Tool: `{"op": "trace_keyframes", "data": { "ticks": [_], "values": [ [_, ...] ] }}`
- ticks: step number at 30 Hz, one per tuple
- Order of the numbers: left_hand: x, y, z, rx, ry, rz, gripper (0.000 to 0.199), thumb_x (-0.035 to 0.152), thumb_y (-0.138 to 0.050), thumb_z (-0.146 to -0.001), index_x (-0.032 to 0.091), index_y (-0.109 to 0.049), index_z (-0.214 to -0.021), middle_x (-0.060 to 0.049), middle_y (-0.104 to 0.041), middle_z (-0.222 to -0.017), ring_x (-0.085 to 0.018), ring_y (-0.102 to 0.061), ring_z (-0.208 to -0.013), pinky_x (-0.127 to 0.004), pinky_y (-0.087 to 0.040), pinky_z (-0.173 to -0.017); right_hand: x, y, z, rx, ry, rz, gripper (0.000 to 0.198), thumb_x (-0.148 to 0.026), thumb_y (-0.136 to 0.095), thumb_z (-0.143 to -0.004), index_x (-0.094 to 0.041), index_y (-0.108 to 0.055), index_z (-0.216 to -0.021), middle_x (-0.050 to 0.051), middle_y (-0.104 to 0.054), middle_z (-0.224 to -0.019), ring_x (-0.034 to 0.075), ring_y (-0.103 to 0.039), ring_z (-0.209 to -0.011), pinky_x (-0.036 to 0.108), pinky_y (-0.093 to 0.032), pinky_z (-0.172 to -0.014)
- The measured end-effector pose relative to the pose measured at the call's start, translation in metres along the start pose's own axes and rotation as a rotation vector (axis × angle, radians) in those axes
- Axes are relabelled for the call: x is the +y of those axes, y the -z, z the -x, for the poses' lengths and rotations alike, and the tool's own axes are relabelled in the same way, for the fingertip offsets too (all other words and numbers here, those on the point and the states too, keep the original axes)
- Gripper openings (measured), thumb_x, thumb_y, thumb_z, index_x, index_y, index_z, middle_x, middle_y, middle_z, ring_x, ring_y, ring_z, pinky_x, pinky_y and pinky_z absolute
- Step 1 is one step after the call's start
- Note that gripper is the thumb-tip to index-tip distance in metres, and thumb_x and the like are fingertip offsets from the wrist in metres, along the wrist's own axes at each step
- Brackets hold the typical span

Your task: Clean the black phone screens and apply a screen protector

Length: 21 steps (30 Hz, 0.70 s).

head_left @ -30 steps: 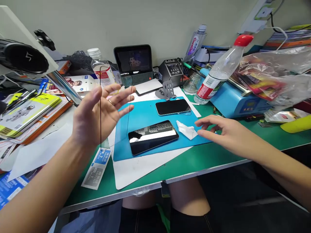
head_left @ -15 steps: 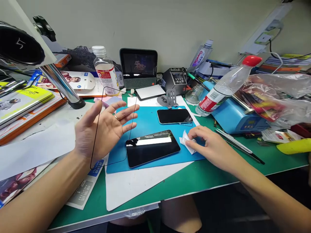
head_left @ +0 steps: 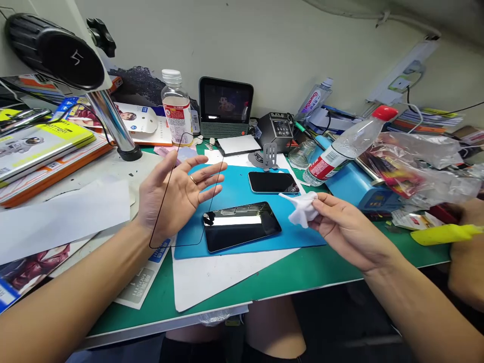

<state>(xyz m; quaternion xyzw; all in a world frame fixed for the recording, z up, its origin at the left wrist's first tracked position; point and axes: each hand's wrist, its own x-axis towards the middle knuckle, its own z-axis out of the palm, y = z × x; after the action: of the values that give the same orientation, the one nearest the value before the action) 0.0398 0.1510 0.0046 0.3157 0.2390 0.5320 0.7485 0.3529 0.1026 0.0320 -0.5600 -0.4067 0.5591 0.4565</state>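
My left hand [head_left: 181,194] is palm up with fingers spread, bearing a clear black-edged screen protector [head_left: 192,232] that spans palm and fingers. Below and to the right of it, a black tablet [head_left: 242,234] lies face up on a blue mat [head_left: 310,237], its glossy screen reflecting a white strip. Pinched between thumb and fingers of my right hand [head_left: 340,222] is a crumpled white wipe [head_left: 302,209], raised over the mat's right side. A smaller phone [head_left: 273,182] lies behind the tablet, screen dark.
A red-capped bottle [head_left: 348,148] leans at the right beside a blue device [head_left: 378,191]. Behind the mat stand a smart display [head_left: 226,106], a juice bottle [head_left: 177,113] and a black box [head_left: 276,131]. A metal stand post [head_left: 109,123] rises at left. A yellow bottle [head_left: 442,234] lies far right.
My right hand has lifted the wipe off the mat and turned it toward me. The whole view has shifted; my left hand keeps its pose with the screen protector.
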Motion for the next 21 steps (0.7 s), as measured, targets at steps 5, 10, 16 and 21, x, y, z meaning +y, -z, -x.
{"op": "trace_keyframes", "data": {
  "ticks": [5, 10, 16, 21],
  "values": [
    [0.001, 0.0, 0.001, -0.012, -0.004, 0.035, 0.042, 0.057, -0.049, -0.095, 0.021, -0.062, -0.113, -0.013, -0.07, -0.127, -0.019, -0.072, -0.101, -0.029, -0.061, -0.086, -0.001, -0.008, 0.008, -0.017, 0.005, -0.089, 0.032, -0.032, -0.087, -0.076, -0.026, -0.074, -0.105, -0.001, -0.072, -0.096, 0.01, -0.063, -0.081, 0.019, -0.054, -0.072],
    [0.004, 0.0, 0.002, -0.019, -0.018, 0.046, 0.043, 0.057, -0.049, -0.094, 0.02, -0.062, -0.114, -0.013, -0.071, -0.125, -0.019, -0.071, -0.101, -0.029, -0.061, -0.086, 0.005, -0.011, 0.015, -0.043, -0.047, -0.071, 0.04, -0.03, -0.089, -0.073, -0.026, -0.074, -0.11, 0.0, -0.073, -0.101, 0.01, -0.063, -0.083, 0.019, -0.052, -0.073],
    [0.007, 0.002, 0.002, 0.0, -0.038, 0.021, 0.045, 0.059, -0.053, -0.092, 0.022, -0.062, -0.114, -0.012, -0.07, -0.127, -0.02, -0.071, -0.105, -0.031, -0.059, -0.092, 0.013, -0.007, 0.023, -0.027, -0.058, 0.023, 0.03, -0.041, -0.087, -0.075, -0.019, -0.068, -0.082, -0.002, -0.062, -0.075, 0.01, -0.054, -0.067, 0.023, -0.048, -0.065],
    [0.005, 0.003, 0.0, -0.019, -0.045, 0.005, 0.044, 0.059, -0.055, -0.091, 0.022, -0.062, -0.114, -0.012, -0.071, -0.126, -0.02, -0.071, -0.105, -0.031, -0.059, -0.093, 0.02, -0.008, 0.023, 0.054, 0.148, 0.335, 0.039, -0.049, -0.081, -0.079, -0.025, -0.063, -0.104, 0.001, -0.072, -0.082, 0.017, -0.064, -0.073, 0.03, -0.05, -0.069]
  ]
}}
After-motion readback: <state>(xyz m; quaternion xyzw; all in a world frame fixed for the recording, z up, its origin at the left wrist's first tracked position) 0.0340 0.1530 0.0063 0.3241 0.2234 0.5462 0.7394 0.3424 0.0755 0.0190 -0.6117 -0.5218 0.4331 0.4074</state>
